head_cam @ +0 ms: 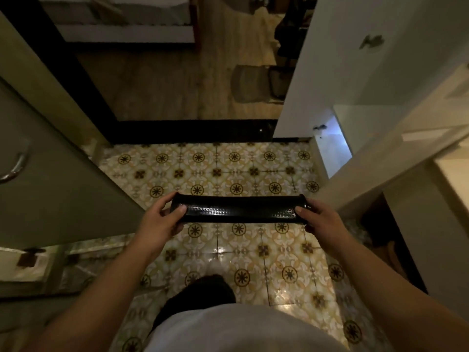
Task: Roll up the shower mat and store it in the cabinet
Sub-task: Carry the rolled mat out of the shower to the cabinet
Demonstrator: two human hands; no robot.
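Note:
The shower mat [238, 209] is black, shiny and dotted, rolled into a tight horizontal tube. I hold it level in the air above the patterned floor tiles [228, 171]. My left hand [162, 217] grips its left end, thumb on top. My right hand [321, 217] grips its right end. The white cabinet [411, 189] stands at the right, with a dark opening [380, 224] low beside my right forearm and a white door [330, 72] swung open above it.
A grey-green door [50, 179] with a curved metal handle [15, 168] stands open at the left. A black threshold [193, 130] divides the tiles from a wooden floor [165, 85] beyond, where a grey chair [253, 82] stands. My dark trouser leg [203, 293] is below.

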